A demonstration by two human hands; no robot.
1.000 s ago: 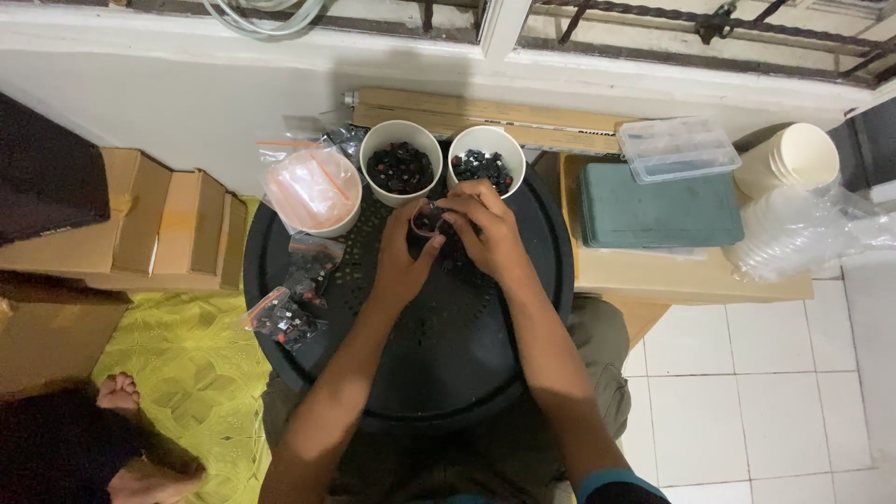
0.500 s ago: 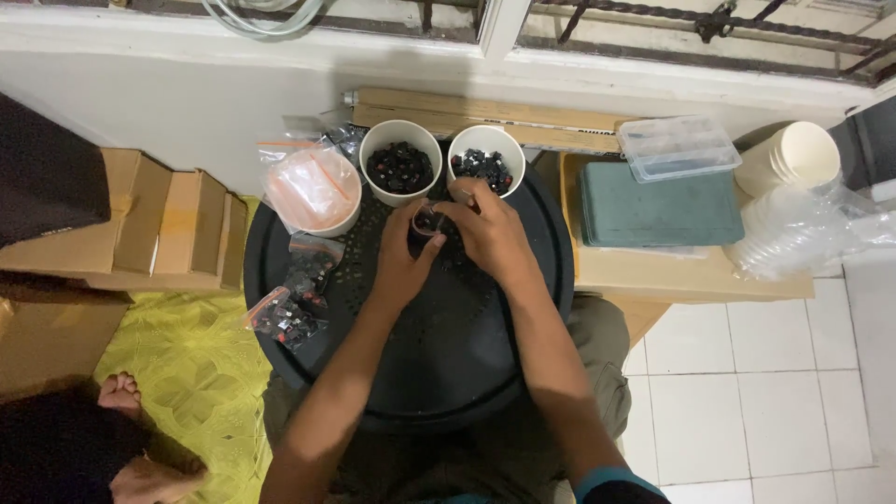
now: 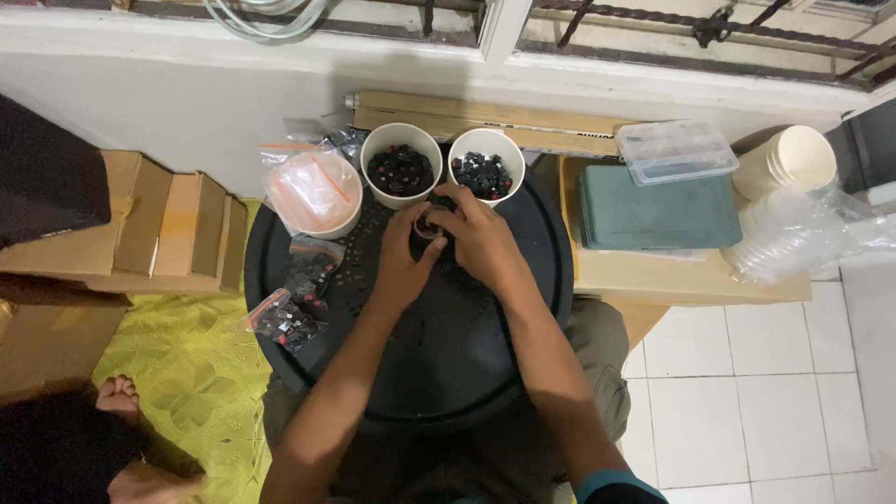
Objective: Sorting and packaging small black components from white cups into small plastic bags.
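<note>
Round tray (image 3: pixel 485 364): black, its surface dotted with a fine regular pattern. Two paper cups (image 3: pixel 401 166) (image 3: pixel 485 159): white, filled with small black pieces; clear bags (image 3: pixel 285 322) hold more black pieces, some flecked red, and a bag (image 3: pixel 308 191) in a white bowl looks pinkish with a red seal strip. Mat (image 3: pixel 658 205): dark green on a tan board; cloth (image 3: pixel 187 392): yellow-green with a leaf pattern; floor tiles (image 3: pixel 747 411): white.

Two bare forearms reaching forward from the bottom edge, converging toward the middle; left hand (image 3: pixel 403 264) palm down, fingers curled inward, thumb pointing toward the other hand; right hand (image 3: pixel 478 235) just beside it and touching, fingers bent and pinched together at the tips; both wrists straight; elbows spread apart; a teal cuff at the right upper arm.
</note>
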